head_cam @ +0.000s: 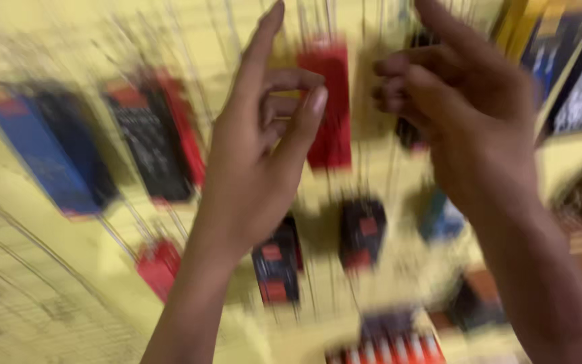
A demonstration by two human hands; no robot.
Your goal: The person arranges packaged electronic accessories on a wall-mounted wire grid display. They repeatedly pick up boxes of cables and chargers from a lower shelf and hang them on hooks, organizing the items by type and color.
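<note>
Red packet (328, 108) between raised hands (264, 155); probably untouched.

Left hand (264, 155): up, first finger straight, other fingers bent, holds nothing seen | Right hand (466, 114): up, fingers curled, near a red hanging pack (331, 108) | Behind: yellow wall (28, 222) with blue pack (48, 155), black pack (149, 145), small black packs (362, 232) | All very blurry

I am looking at what seems a small shop: a yellow display wall (21, 202) is carrying rows of hanging carded packets, red (328, 101), black (149, 145) and blue (42, 155), all blurring under the moving camera.
</note>
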